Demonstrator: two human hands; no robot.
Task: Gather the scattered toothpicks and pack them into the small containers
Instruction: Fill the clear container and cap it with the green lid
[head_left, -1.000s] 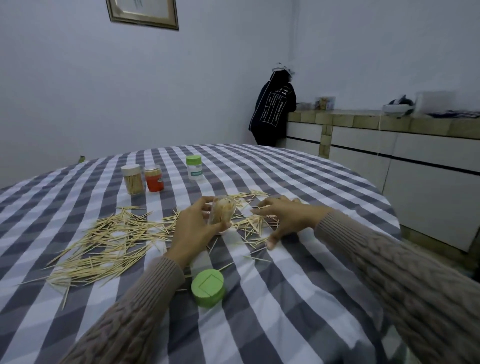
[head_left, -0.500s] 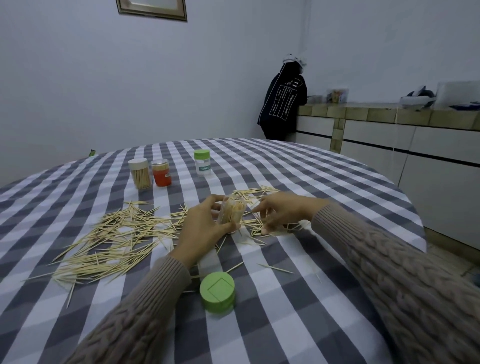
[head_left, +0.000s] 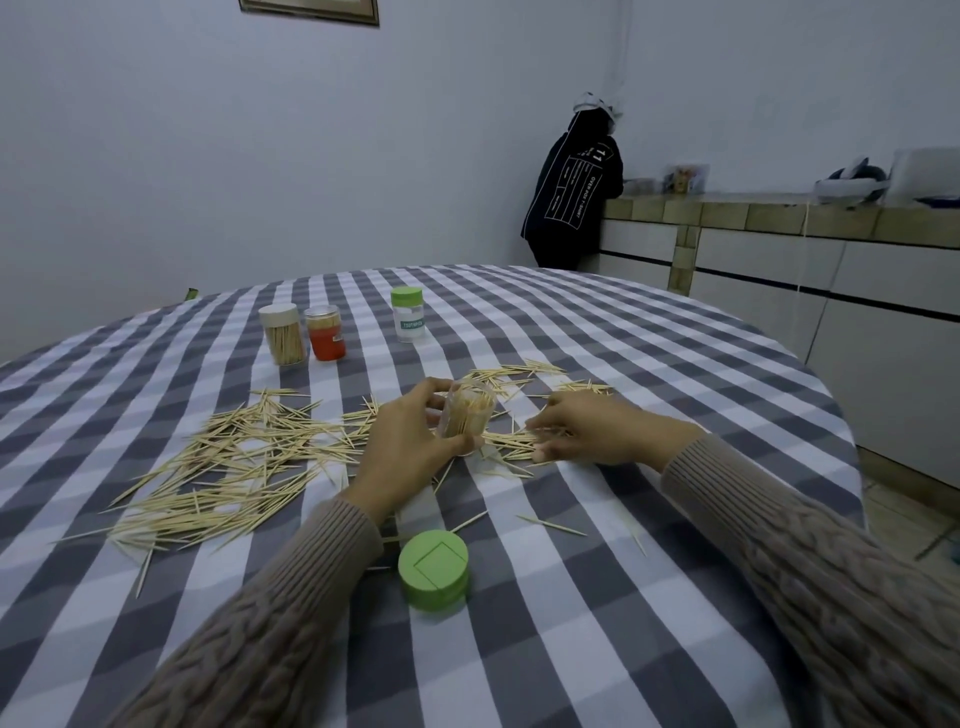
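My left hand (head_left: 402, 441) grips a small clear container (head_left: 466, 414) part-filled with toothpicks, tilted, in the middle of the checked table. My right hand (head_left: 587, 427) lies just right of it, fingers curled down onto a small heap of toothpicks (head_left: 511, 441); whether it pinches any is hidden. A large spread of scattered toothpicks (head_left: 223, 462) covers the cloth to the left. A green lid (head_left: 434, 569) lies near me. At the back stand a white-capped container of toothpicks (head_left: 283, 335), an orange container (head_left: 324, 333) and a green-capped bottle (head_left: 408, 314).
The round table with the grey and white checked cloth (head_left: 597, 649) ends close on the right. More toothpicks (head_left: 519, 371) lie behind my hands. A person in a dark jacket (head_left: 571, 176) stands at a tiled counter (head_left: 779, 213) along the right wall.
My right hand moved from the container's mouth out to the right and down onto the toothpicks. My left hand kept its grip on the container. The camera view shifted slightly.
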